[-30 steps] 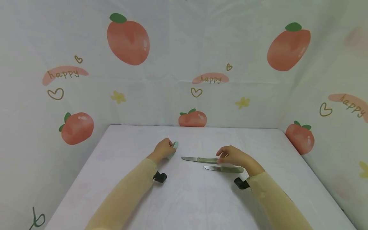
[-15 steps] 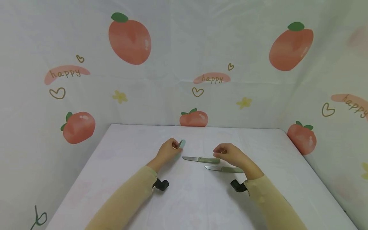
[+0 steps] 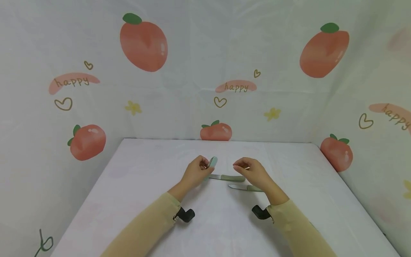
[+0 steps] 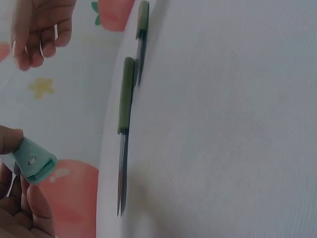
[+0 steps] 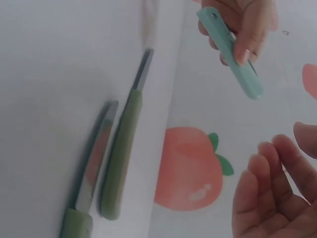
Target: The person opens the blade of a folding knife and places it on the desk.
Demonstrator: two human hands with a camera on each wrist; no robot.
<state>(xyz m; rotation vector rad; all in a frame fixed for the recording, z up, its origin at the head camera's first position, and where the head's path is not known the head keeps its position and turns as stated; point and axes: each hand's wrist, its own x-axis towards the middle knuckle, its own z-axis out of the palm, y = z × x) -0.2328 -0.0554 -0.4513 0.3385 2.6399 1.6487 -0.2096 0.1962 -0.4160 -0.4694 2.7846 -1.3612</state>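
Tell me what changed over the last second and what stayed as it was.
The left hand, gripping a folded mint-green plastic pocket knife, lifted and moved right toward the middle. The right hand rose off the farther green-handled paring knife, let it go, and moved left toward the other hand; it now holds nothing. Both that knife and the nearer green-handled paring knife stayed flat on the white table.
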